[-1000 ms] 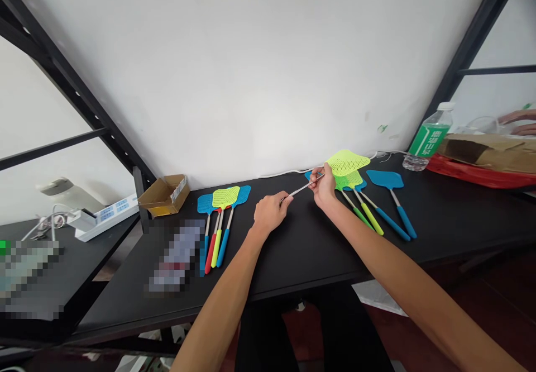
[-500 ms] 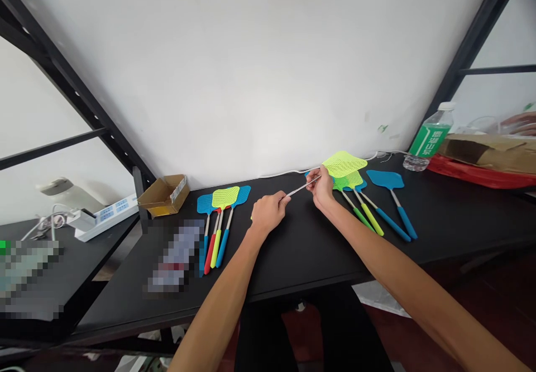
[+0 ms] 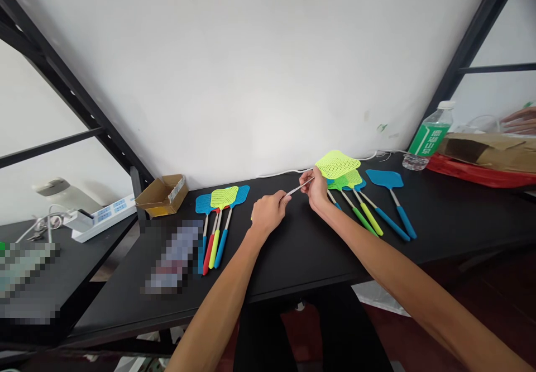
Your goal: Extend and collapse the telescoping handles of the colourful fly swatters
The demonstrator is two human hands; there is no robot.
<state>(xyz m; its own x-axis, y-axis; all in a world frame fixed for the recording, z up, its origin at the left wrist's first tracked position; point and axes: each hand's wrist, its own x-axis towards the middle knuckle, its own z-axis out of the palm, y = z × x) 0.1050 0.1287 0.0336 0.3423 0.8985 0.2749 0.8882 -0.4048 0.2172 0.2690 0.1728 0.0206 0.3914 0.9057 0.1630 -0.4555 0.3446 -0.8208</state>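
Observation:
A yellow-green fly swatter (image 3: 337,164) is held above the table between my two hands. My left hand (image 3: 269,212) is closed around its handle end, most of which is hidden in the fist. My right hand (image 3: 315,189) is closed on the thin metal rod just below the mesh head. A short stretch of rod shows between the hands. Beneath and right of the raised head lie several swatters in green, yellow and blue, among them a separate blue fly swatter (image 3: 386,179). Left of my left hand, a yellow fly swatter (image 3: 224,197) tops another group with blue and red handles.
An open cardboard box (image 3: 163,195) stands at the back left, near a white power strip (image 3: 109,214). A blurred object (image 3: 176,257) lies at the front left. At the right are a water bottle (image 3: 429,137) and flattened cardboard (image 3: 489,151) on red material. Another person's hand (image 3: 521,120) shows at the far right.
My right hand has moved left with the swatter's head, closer to my left hand. The visible rod between the hands is shorter. More of the swatters beneath now shows.

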